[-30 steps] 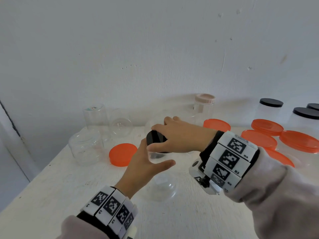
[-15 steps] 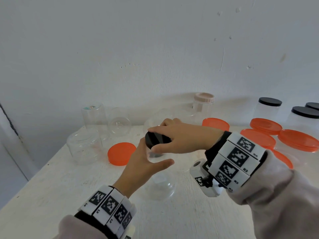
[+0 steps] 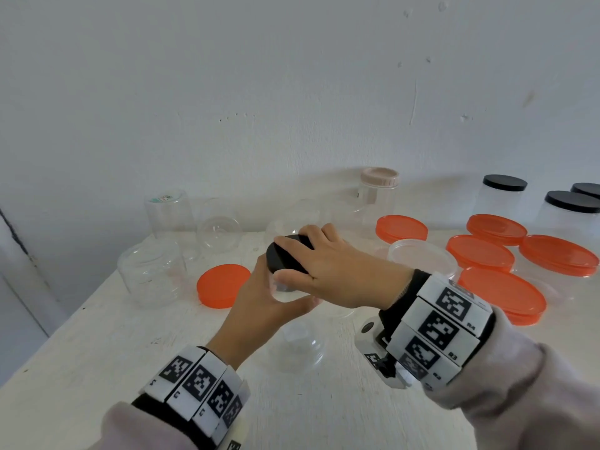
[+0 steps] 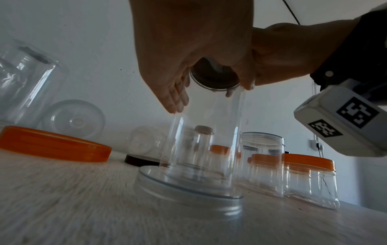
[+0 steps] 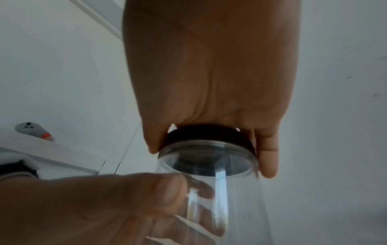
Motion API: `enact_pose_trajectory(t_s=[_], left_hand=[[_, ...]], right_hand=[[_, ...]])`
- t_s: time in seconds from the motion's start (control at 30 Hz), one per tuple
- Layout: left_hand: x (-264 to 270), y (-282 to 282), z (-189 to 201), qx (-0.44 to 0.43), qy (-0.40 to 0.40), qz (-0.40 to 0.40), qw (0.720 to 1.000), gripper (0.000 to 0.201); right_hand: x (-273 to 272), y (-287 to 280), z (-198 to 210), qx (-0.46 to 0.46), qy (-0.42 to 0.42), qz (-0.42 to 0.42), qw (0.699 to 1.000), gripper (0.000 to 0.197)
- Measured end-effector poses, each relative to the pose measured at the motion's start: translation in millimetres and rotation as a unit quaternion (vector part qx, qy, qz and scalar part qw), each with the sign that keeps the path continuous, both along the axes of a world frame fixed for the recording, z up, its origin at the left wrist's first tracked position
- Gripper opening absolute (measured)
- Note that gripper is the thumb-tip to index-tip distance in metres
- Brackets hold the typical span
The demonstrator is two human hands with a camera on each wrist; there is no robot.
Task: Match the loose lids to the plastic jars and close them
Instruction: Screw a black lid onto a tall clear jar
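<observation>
Black lid (image 3: 285, 254) on clear jar (image 4: 205, 132); orange lid (image 3: 222, 285); white table (image 3: 97, 352); black-white checkered wristbands (image 3: 444, 323).

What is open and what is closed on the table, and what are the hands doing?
tall clear jar: upright, black lid on its mouth
black lid: on the jar, gripped from above
right hand: grips the black lid
left hand: holds the jar's side
loose orange lid: flat on the table, on no jar
pink-lidded jar: closed
black-lidded jars: closed
wide clear jar: no lid

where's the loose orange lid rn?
Head view: the loose orange lid lies flat on the table, left of both hands, beside an empty clear jar.
</observation>
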State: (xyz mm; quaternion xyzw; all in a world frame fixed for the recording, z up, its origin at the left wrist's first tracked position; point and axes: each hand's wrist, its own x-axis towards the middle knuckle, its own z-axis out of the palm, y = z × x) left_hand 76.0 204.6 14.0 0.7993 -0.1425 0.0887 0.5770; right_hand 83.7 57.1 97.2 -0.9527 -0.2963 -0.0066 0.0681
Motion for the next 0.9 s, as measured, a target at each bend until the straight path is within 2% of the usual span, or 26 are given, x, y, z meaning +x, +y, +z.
enact_pose_trajectory(t_s=[0.27,0.43,0.5,0.57,0.7,0.83,0.9], left_hand=[[0.4,-1.2,-2.5,0.012,-0.013,0.016,1.000,0.079],[0.1,-3.9,-3.0,0.065,-0.007,0.009,0.998,0.079],[1.7,-4.9,-5.8,0.094,0.000,0.007,0.996,0.089],[5.1,-4.6,-10.2,0.110,0.017,0.018,0.994,0.104],[8.7,-4.5,-17.8,0.156,0.066,0.027,0.985,0.107],[8.9,-7.6,-24.0,0.268,0.146,-0.017,0.952,0.107],[8.9,-11.0,-26.1,0.327,0.171,-0.043,0.928,0.104]], right_hand=[[3.4,-4.9,-2.8,0.026,0.033,0.015,0.999,0.061],[12.3,-25.6,13.2,0.061,0.068,0.051,0.995,0.066],[16.9,-40.6,25.0,0.092,0.060,0.048,0.993,0.069],[21.0,-60.4,39.8,0.130,0.034,0.037,0.990,0.075],[33.4,-111.9,71.7,0.233,-0.083,-0.012,0.969,0.086],[66.0,-176.9,90.2,0.262,-0.194,-0.092,0.941,0.069],[86.0,-208.8,89.3,0.266,-0.211,-0.160,0.927,0.067]])
